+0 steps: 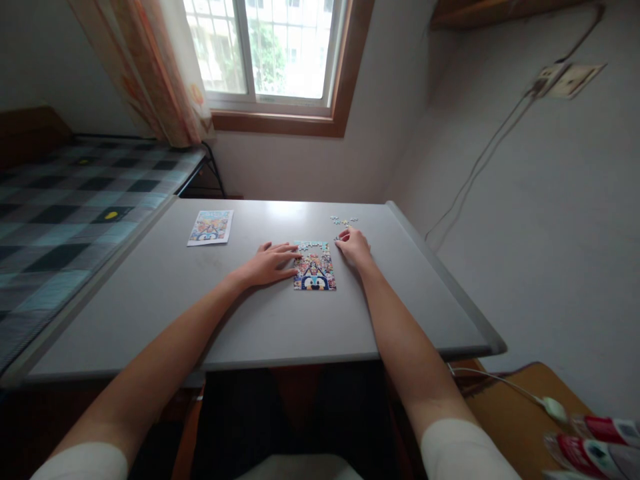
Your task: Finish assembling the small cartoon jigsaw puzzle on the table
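Note:
A small colourful jigsaw puzzle [315, 268] lies flat on the grey table [250, 320]. My left hand [270, 262] rests flat beside the puzzle's left edge, fingers stretched out and touching it. My right hand [353, 245] sits at the puzzle's upper right corner with fingers curled, pinching what looks like a small puzzle piece. A few loose puzzle pieces [343, 219] lie just beyond the right hand.
A printed picture card [211, 227] lies at the table's far left. A bed with a checked cover [60, 213] stands left of the table. The wall is close on the right. A wooden stool with a cable and red packets [595, 433] is at lower right.

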A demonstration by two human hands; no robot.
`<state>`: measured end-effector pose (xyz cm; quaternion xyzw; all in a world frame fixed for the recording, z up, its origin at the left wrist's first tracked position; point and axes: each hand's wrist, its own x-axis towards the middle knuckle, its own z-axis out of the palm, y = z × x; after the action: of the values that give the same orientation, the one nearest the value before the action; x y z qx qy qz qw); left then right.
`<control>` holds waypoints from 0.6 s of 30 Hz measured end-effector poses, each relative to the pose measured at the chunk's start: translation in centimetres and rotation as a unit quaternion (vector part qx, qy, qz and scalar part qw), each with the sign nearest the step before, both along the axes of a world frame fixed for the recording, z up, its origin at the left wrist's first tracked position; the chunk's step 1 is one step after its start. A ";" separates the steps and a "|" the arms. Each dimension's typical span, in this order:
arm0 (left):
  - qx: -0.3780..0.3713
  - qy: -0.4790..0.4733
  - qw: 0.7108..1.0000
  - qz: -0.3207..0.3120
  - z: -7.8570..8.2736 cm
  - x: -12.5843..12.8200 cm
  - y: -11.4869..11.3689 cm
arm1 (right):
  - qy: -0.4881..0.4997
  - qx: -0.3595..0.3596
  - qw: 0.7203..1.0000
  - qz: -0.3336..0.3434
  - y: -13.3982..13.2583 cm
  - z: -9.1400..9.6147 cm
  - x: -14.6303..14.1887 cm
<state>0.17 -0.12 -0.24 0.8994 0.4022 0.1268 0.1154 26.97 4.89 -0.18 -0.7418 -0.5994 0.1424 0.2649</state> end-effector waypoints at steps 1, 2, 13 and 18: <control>0.000 -0.001 1.000 0.000 0.0 0.0 0.0 | 0.017 0.012 1.000 0.002 0.0 0.0 -0.1; 0.000 -0.001 1.000 0.000 0.0 0.0 0.0 | 0.039 0.028 0.999 0.009 0.1 0.0 -0.2; 0.006 -0.006 1.000 0.003 0.0 0.1 -0.1 | 0.121 0.102 0.966 0.203 -0.7 -0.2 -3.9; 0.006 -0.004 1.000 0.001 0.0 0.1 -0.1 | 0.082 0.090 0.970 0.210 -1.2 0.1 -4.1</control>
<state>0.27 -0.25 -0.19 0.8990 0.4022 0.1330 0.1117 22.90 3.66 -0.04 -0.5582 -0.7283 0.2004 0.3432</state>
